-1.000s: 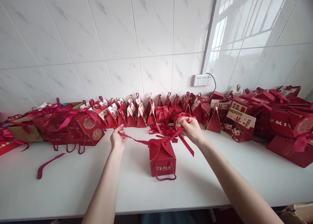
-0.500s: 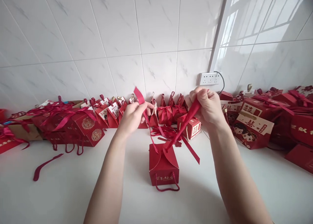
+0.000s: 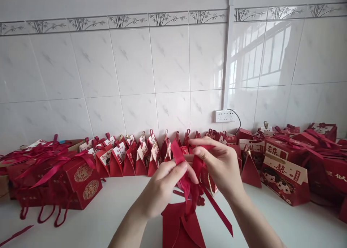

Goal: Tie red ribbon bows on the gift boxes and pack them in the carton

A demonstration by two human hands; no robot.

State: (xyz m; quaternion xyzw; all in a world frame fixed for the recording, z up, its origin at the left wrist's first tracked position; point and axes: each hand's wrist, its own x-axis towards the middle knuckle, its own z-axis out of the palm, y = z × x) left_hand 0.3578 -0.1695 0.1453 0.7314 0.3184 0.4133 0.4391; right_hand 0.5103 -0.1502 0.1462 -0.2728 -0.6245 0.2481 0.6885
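The left hand (image 3: pixel 165 183) is pinching the red ribbon (image 3: pixel 178 153) between its thumb and fingers. The right hand (image 3: pixel 222 165) is holding another part of it, with its thumb and pointing finger nearly together. The ribbon is coming up from the top of the red gift box (image 3: pixel 172 227), which is sitting below both hands, its bottom hiding past the view's edge. The ribbon is looking slippery, so a weak pinch could be letting it slide. If one hand is pulling too hard, the box could be tipping or its curved flaps bending.
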